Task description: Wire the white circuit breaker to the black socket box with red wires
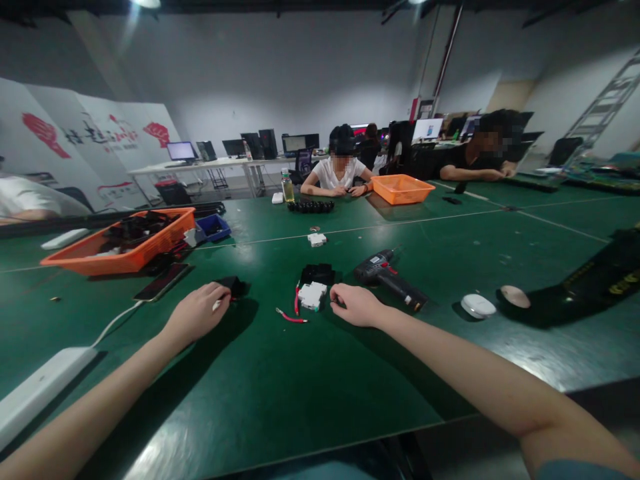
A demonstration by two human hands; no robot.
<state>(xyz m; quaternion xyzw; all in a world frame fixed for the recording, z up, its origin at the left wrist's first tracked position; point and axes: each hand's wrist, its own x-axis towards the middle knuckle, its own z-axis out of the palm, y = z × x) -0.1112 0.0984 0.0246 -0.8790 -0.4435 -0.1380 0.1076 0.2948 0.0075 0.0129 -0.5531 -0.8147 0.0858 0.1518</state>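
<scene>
On the left, my left hand (197, 312) is closed round a small black boxy part (235, 287), raised a little over the green table. A bit of something white shows between its fingers. My right hand (356, 305) rests near the middle with its fingers curled in; whatever they hold, if anything, is hidden. Just left of it lies a white block like a circuit breaker (313, 295). A black part (317, 273) sits behind that block. Two short red wires lie beside it, one upright along its left side (297, 300), the other wire (293, 318) nearer me.
A cordless screwdriver (387, 273) lies right of centre. Another white block (317, 239) is farther back. At left are an orange basket (145, 257) of black parts, a blue bin (214, 229), a phone (163, 281) and a power strip (45, 383). Co-workers sit across the table.
</scene>
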